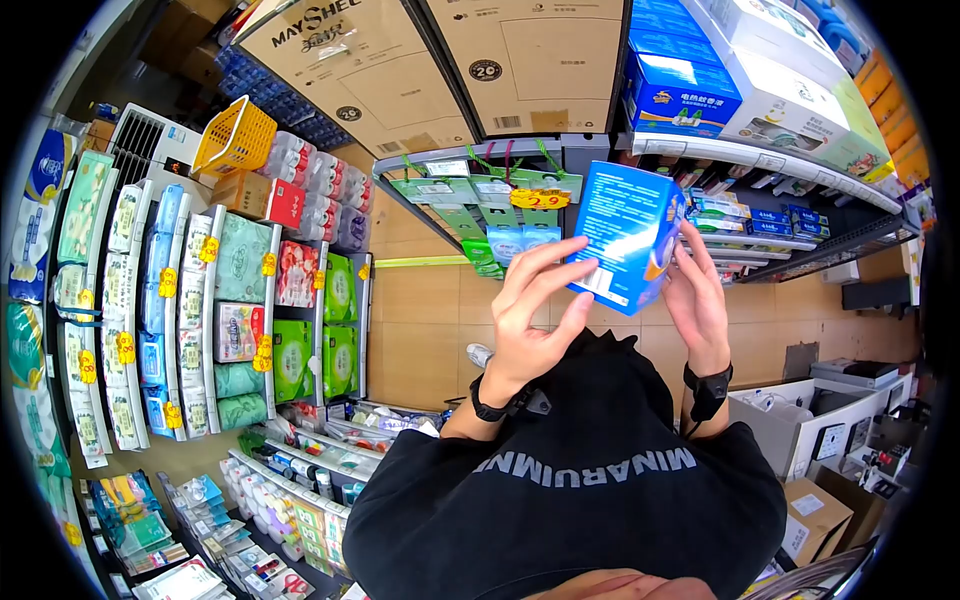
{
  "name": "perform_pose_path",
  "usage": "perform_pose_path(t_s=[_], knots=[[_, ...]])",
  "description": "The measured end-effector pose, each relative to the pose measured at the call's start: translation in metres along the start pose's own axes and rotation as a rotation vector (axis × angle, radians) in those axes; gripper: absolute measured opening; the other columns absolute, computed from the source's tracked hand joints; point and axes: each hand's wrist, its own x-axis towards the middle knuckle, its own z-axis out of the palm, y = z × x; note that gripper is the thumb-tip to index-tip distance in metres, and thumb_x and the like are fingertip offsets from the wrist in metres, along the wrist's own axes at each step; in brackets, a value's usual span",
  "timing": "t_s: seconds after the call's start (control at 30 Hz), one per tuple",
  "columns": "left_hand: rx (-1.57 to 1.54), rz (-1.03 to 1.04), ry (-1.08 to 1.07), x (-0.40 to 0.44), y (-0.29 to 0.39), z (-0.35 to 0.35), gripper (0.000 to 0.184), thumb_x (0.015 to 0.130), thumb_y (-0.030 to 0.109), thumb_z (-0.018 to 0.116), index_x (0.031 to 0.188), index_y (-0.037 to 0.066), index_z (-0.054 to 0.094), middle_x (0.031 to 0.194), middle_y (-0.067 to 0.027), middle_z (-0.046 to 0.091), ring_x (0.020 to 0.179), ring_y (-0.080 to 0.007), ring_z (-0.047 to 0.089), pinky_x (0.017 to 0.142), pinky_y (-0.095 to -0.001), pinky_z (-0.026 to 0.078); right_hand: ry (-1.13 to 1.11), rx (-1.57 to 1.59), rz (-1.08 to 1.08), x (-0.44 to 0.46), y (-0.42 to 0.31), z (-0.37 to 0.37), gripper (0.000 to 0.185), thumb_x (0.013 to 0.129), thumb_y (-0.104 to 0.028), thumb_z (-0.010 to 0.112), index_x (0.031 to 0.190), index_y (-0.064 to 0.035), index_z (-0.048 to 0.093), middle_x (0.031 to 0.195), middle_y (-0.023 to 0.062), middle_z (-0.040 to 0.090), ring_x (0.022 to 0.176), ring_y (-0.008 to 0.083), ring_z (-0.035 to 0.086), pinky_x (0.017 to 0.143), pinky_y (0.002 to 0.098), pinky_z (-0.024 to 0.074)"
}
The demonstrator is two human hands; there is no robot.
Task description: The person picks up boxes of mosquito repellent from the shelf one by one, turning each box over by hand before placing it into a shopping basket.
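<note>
A blue cardboard box [625, 228] with small white print and a white barcode label is held up, tilted, between my two hands. My left hand [538, 312] presses its fingertips against the printed face near the lower left edge, the thumb lying by the bottom corner. On the other side, my right hand [697, 295] grips the right face, with its fingers partly hidden behind the box. Dark bands are on both wrists. Just behind the box hang green and blue packets [520, 240] with a yellow price tag [540, 198] above them.
Blue mosquito-liquid boxes [685, 95] and white boxes [790, 95] stand on the shelf ahead to the right. Large brown cartons [525, 75] rise in front. Left are shelves of tissue packs [293, 360] and a yellow basket [235, 140]. A carton [815, 515] sits lower right.
</note>
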Motion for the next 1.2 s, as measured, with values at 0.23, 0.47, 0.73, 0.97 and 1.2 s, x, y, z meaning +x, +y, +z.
perform_pose_path(t_s=[0.23,0.47,0.73,0.97,1.2], knots=[[-0.108,-0.328,0.016,-0.005,-0.011,0.003,0.047,0.087,0.019,0.076,0.125,0.001,0.054,0.139,-0.0160,0.052,0.124,-0.0248,0.055,0.096,-0.0401,0.052,-0.039,-0.275,-0.162,-0.015,-0.011,0.016,0.061,0.097,-0.001,0.060,0.153,-0.0022,0.036,0.142,0.0160,0.053,0.128,0.0234,0.053,0.110,0.0379,0.0401],[-0.582,-0.579,0.194,-0.020,-0.051,0.014,0.021,0.100,0.015,0.065,0.113,0.004,0.051,0.121,-0.0072,0.054,0.105,-0.0109,0.059,0.078,-0.0260,0.054,-0.163,-0.558,-0.329,-0.028,-0.021,0.035,0.062,0.092,-0.001,0.063,0.149,-0.0016,0.039,0.152,0.0179,0.045,0.134,0.0244,0.047,0.111,0.0383,0.0385],[-0.916,-0.825,0.171,-0.026,-0.063,0.017,0.025,0.106,0.031,0.055,0.116,0.008,0.055,0.107,-0.0027,0.063,0.094,-0.0086,0.063,0.079,-0.0245,0.055,-0.175,-0.516,-0.381,-0.028,-0.020,0.036,0.064,0.088,0.007,0.063,0.146,-0.0005,0.039,0.150,0.0160,0.044,0.122,0.0189,0.050,0.097,0.0307,0.0457],[-1.083,-0.978,0.163,-0.035,-0.065,0.030,0.045,0.108,0.042,0.044,0.135,0.008,0.052,0.124,-0.0074,0.065,0.111,-0.0161,0.066,0.094,-0.0361,0.056,-0.255,-0.491,-0.428,-0.039,-0.011,0.057,0.065,0.084,0.012,0.065,0.144,-0.0006,0.041,0.149,0.0165,0.044,0.116,0.0165,0.051,0.091,0.0299,0.0474],[-1.120,-1.039,0.143,-0.043,-0.059,0.032,0.046,0.107,0.046,0.043,0.132,0.009,0.056,0.119,-0.0058,0.067,0.107,-0.0145,0.067,0.091,-0.0337,0.057,-0.331,-0.541,-0.452,-0.039,0.000,0.061,0.069,0.079,0.012,0.070,0.142,-0.0007,0.044,0.148,0.0161,0.045,0.113,0.0170,0.051,0.090,0.0312,0.0481]])
